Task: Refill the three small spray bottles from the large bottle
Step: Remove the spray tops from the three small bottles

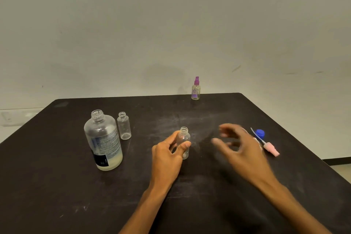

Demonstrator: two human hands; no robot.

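The large clear bottle (103,140) stands uncapped at the left of the black table, with a little pale liquid at its bottom. Beside it stands an open small bottle (124,125) that looks empty. My left hand (168,155) grips a second open small bottle (183,141), upright on the table at the middle. My right hand (237,145) hovers blurred to its right, fingers spread and holding nothing. A pink spray head with its tube (268,146) lies just beyond that hand. A third small bottle with a purple spray top (195,89) stands at the far edge.
A blue cap (259,133) lies by the pink spray head at the right. The black table (57,186) ends at the wall behind and drops off at the right, where floor shows.
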